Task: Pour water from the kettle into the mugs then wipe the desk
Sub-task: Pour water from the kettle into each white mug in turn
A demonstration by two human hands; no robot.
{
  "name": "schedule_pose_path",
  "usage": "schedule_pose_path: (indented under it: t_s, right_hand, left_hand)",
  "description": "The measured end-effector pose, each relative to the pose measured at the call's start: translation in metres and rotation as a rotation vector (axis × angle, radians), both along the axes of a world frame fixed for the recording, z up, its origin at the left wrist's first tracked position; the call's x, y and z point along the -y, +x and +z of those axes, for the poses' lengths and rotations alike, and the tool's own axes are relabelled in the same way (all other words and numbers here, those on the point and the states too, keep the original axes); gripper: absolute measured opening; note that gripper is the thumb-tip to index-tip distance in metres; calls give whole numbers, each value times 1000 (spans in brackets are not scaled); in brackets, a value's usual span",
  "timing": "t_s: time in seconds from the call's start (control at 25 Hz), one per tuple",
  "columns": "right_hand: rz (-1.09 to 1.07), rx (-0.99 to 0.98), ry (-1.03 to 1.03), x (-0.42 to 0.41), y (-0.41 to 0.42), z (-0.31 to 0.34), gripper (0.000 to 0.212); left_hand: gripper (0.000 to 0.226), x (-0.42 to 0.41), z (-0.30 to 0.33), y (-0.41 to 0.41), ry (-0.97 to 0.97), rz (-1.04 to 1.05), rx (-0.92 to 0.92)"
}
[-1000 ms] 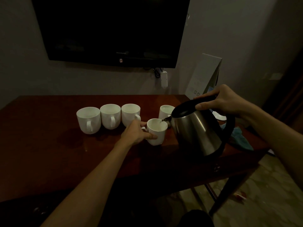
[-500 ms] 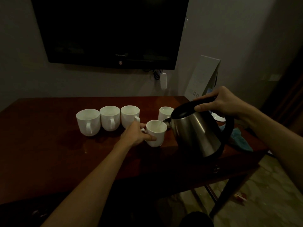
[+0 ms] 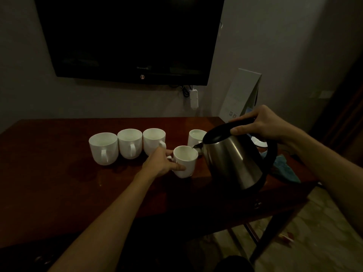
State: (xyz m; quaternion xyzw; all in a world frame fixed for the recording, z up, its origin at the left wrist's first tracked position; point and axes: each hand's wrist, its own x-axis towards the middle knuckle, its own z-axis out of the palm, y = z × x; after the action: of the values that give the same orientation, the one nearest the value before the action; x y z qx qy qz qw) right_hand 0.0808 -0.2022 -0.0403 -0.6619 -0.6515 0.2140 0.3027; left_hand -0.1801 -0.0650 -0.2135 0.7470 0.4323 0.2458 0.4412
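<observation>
Kettle (image 3: 231, 161) of brushed steel, tilted over the dark wooden desk (image 3: 49, 185), spout right at the rim of the front mug (image 3: 185, 163). Gripped at its black handle by the right hand (image 3: 261, 124), fingers curled round. Front mug steadied on the desk by the left hand (image 3: 161, 163), thumb and fingers wrapped about its side. Stood behind: three white mugs (image 3: 129, 143) in a row, a fourth mug (image 3: 196, 137) beside the spout. Lay crumpled at the right edge: a blue cloth (image 3: 284, 169).
</observation>
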Motion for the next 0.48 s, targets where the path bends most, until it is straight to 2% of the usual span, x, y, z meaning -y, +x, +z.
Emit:
schedule_pose_path:
  t_s: [0.48]
  right_hand:
    - [-12,2,-2,1,-4,2,32]
  left_hand:
    - [69,0,-1,0,-12,13,4]
